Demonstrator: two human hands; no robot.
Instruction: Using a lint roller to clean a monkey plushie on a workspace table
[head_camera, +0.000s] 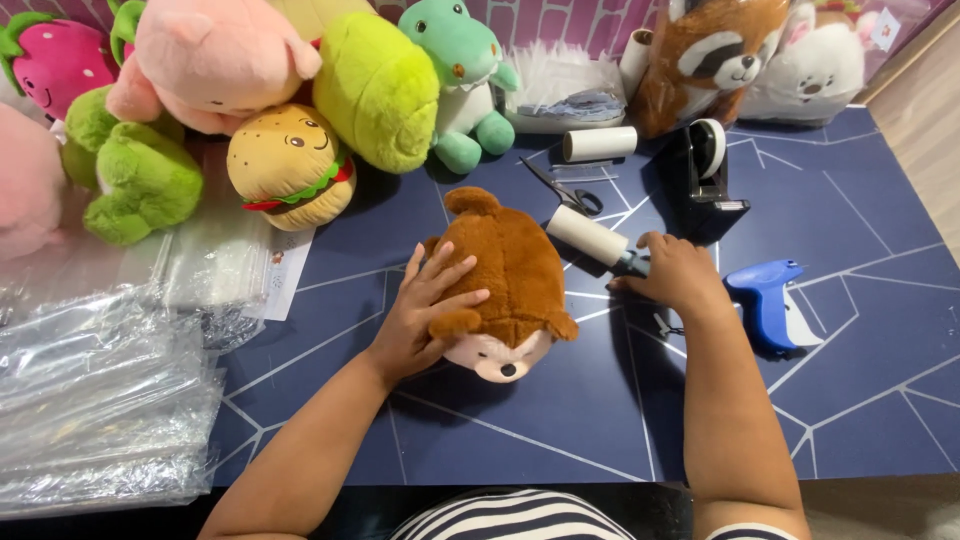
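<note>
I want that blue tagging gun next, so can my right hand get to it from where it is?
Probably yes. The right hand holds the lint roller, and the blue tagging gun lies just beside it on the bare table, with nothing between them.

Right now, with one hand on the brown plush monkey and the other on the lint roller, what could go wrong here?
1. The right hand grips the white lint roller close to the open black scissors; a sweep could knock them.
2. The left hand only rests flat on the brown plush monkey, so it may slide on the smooth blue table.
3. The blue tagging gun lies by the right forearm and could get bumped.
</note>
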